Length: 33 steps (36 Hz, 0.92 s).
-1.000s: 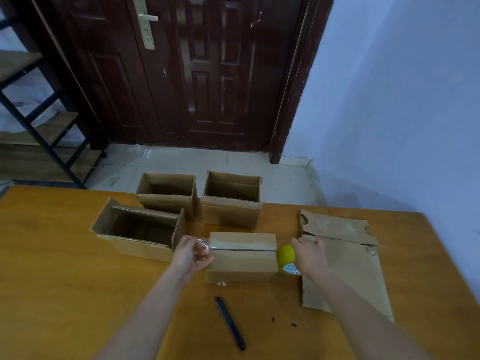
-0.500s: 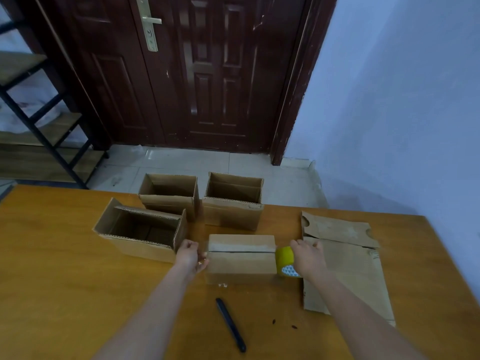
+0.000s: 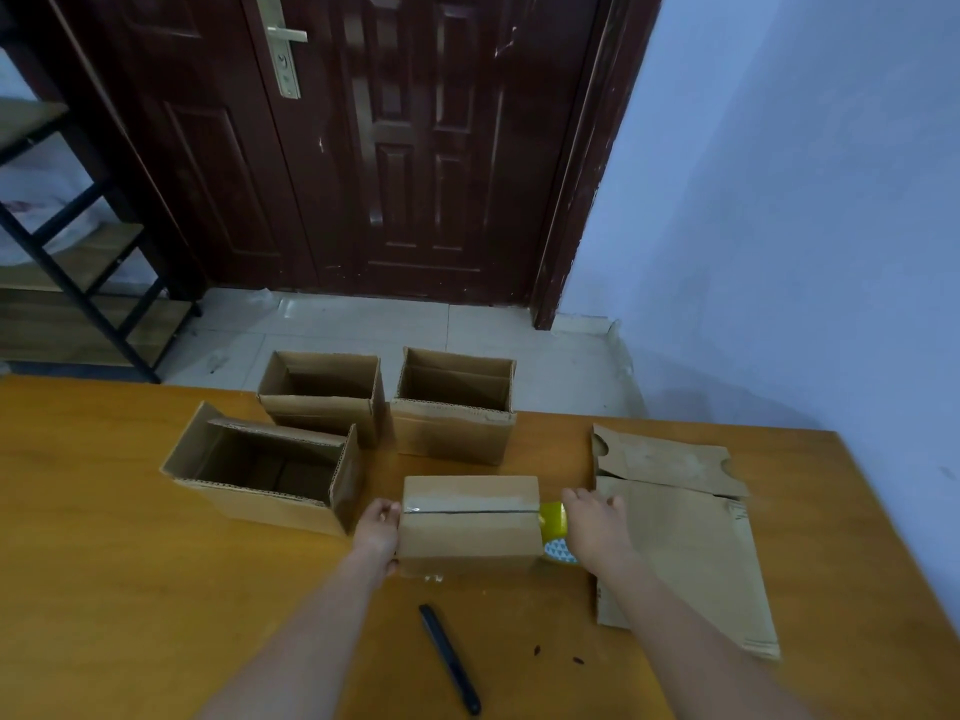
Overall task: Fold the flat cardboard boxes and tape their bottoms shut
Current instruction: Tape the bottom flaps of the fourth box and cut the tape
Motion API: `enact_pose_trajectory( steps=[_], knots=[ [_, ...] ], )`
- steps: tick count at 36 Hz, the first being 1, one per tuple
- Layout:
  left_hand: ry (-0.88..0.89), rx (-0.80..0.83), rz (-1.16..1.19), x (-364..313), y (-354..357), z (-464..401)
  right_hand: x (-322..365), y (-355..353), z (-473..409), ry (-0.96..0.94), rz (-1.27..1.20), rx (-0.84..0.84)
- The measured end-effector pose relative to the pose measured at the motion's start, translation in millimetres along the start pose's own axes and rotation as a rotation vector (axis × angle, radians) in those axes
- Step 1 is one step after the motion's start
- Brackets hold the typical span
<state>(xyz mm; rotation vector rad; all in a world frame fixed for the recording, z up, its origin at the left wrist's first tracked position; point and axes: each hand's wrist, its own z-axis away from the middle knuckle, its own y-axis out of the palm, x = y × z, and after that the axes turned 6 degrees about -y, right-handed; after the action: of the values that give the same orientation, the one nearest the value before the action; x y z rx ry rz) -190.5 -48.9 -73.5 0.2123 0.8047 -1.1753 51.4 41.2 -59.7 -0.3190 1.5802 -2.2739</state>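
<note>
Since the earlier frames, the clear tape strip is pulled down flat along the seam of the upturned box [image 3: 470, 517] at mid-table, and the left hand [image 3: 378, 530] now presses its end onto the left wall, fingers curled against it. Taping step, nearly done: right hand [image 3: 597, 522] grips the yellow tape roll [image 3: 555, 517] at the right edge; next, judged, cut the tape, utility knife [image 3: 449, 659] lying near.

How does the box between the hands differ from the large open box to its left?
The box between the hands sits bottom-up, flaps closed with clear tape along the seam; the large open box faces up, interior showing. The first is smaller and touched by both hands; the second stands untouched. Both are plain brown corrugated cardboard.
</note>
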Motion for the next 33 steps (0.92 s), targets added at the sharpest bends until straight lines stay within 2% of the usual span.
enact_pose_trajectory(
  steps=[7,12,19,21,24,27,30,33],
  knots=[
    [-0.112,0.054,0.050,0,-1,-3,9,-6,-9,-0.056,0.087,0.005],
    [-0.276,0.018,0.225,5,3,-6,9,-2,-9,-0.045,0.079,0.000],
    [-0.312,0.002,0.251,-4,6,-6,15,-5,-7,-0.030,0.092,0.006],
    [-0.256,-0.051,0.194,-6,7,-8,14,-4,-6,-0.033,0.102,0.008],
    [-0.078,-0.248,0.002,-8,11,-2,11,-4,-5,-0.030,0.105,0.010],
    [0.222,-0.405,-0.016,-11,15,18,9,-5,-3,-0.030,0.087,-0.002],
    [0.458,-0.382,-0.138,-9,23,32,10,-5,-2,-0.034,0.073,-0.022],
    [0.473,-0.295,-0.428,-6,33,31,10,-2,1,-0.024,0.039,-0.017]
  ],
)
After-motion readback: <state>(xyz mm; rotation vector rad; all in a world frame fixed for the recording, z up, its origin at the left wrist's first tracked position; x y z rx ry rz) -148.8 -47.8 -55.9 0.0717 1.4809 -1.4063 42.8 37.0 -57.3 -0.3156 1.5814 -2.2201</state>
